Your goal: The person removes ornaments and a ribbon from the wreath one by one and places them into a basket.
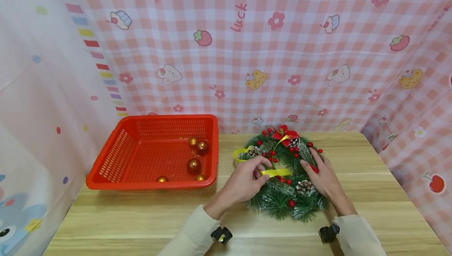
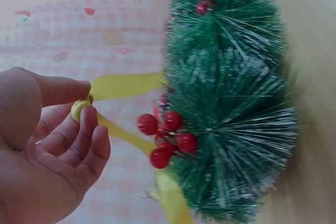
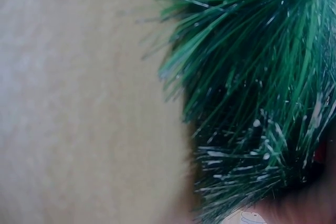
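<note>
A green Christmas wreath [image 1: 282, 199] with red berries, pinecones and a red poinsettia lies on the table. My left hand [image 1: 247, 179] is over the left part of its ring and pinches a yellow ribbon [image 1: 277, 172]. In the left wrist view, the ribbon [image 2: 128, 86] is bunched between thumb and fingers, and its strands run to the wreath [image 2: 226, 103]. My right hand [image 1: 325, 177] holds the wreath's right side, thumb toward the inside. Needles [image 3: 252, 66] fill much of the right wrist view; that hand is mostly out of sight there.
Left of the wreath stands a red plastic basket [image 1: 152, 186] with several gold ball ornaments [image 1: 194, 166] inside. Another yellow ribbon loop [image 1: 238, 154] sticks out at the wreath's left edge. A checked curtain [image 1: 226, 71] hangs behind the wooden table [image 1: 141, 220].
</note>
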`<move>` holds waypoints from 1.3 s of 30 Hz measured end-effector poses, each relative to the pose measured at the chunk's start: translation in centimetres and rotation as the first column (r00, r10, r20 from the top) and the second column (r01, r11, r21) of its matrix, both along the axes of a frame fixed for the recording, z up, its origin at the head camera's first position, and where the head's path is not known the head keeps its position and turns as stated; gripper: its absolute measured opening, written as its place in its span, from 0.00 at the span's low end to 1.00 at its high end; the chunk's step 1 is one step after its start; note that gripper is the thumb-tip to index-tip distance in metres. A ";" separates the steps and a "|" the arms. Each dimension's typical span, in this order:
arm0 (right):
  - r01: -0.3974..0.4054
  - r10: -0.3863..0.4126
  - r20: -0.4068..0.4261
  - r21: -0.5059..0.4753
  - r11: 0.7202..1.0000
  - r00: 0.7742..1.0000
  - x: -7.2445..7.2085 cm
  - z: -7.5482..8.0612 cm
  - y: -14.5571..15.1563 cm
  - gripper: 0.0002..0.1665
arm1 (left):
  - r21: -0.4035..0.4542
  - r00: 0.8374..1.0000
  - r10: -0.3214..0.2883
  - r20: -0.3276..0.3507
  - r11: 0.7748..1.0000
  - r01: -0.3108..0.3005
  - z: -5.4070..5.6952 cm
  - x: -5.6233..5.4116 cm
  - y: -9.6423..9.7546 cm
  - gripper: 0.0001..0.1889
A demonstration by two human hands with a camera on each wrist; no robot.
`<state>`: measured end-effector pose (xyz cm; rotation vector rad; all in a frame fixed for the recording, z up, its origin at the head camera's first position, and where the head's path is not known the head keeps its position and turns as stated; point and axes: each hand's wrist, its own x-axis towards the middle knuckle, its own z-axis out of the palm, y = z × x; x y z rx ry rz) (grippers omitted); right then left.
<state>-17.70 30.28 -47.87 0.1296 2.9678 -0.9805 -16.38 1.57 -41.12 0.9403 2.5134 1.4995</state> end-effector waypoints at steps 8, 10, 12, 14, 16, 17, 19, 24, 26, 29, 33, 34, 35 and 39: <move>-0.002 0.002 -0.016 0.013 1.000 1.000 -0.1 -0.1 0.0 0.46 | 0.079 1.000 -0.010 -0.013 0.997 0.011 2.4 0.7 -0.9 0.11; -0.004 0.004 -0.019 0.013 1.000 1.000 -0.1 -0.2 0.0 0.46 | 0.104 1.000 -0.007 -0.010 0.995 0.008 3.1 0.9 -1.2 0.11; -0.005 0.006 -0.023 0.014 1.000 1.000 -0.1 -0.2 0.0 0.46 | 0.134 1.000 -0.001 -0.011 0.991 0.002 3.7 1.0 -1.5 0.12; -0.007 0.007 -0.027 0.014 1.000 1.000 0.0 -0.2 0.0 0.46 | 0.165 1.000 0.007 -0.019 0.986 -0.004 4.3 1.1 -1.9 0.12; -0.007 0.007 -0.025 0.013 1.000 1.000 0.0 -0.2 0.0 0.46 | 0.188 0.999 0.021 -0.035 0.982 -0.014 4.8 1.1 -2.3 0.12; -0.007 0.008 -0.023 0.012 1.000 1.000 0.0 -0.1 0.0 0.46 | 0.199 0.999 0.026 -0.040 0.980 -0.017 4.9 1.0 -2.5 0.12; -0.007 0.007 -0.020 0.012 1.000 1.000 0.0 -0.1 0.0 0.46 | 0.217 0.997 0.043 -0.057 0.976 -0.029 5.3 0.9 -2.9 0.11; -0.007 0.007 -0.019 0.011 1.000 1.000 0.0 -0.1 0.1 0.46 | 0.282 0.991 0.097 -0.088 0.957 -0.069 6.2 0.5 -4.1 0.10; -0.004 0.005 -0.022 0.010 1.000 1.000 0.0 -0.2 0.1 0.46 | 0.314 0.989 0.118 -0.090 0.946 -0.085 6.7 0.4 -4.7 0.10; -0.003 0.003 -0.021 0.010 1.000 1.000 -0.1 -0.2 0.2 0.46 | 0.364 0.985 0.146 -0.090 0.926 -0.104 7.3 0.2 -5.6 0.09; -0.006 0.006 -0.018 0.009 1.000 1.000 0.0 -0.1 0.1 0.46 | 0.451 0.979 0.188 -0.079 0.882 -0.133 8.1 0.1 -6.8 0.09; -0.006 0.006 -0.016 0.008 1.000 1.000 0.0 -0.1 0.1 0.46 | 0.478 0.978 0.196 -0.075 0.868 -0.137 8.3 0.0 -7.1 0.08; -0.007 0.007 -0.014 0.006 1.000 1.000 0.0 -0.1 0.1 0.46 | 0.505 0.977 0.202 -0.069 0.852 -0.140 8.5 0.0 -7.4 0.08; -0.010 0.010 -0.011 0.004 1.000 1.000 0.1 0.0 0.0 0.46 | 0.582 0.972 0.229 -0.049 0.798 -0.158 9.3 0.0 -8.7 0.08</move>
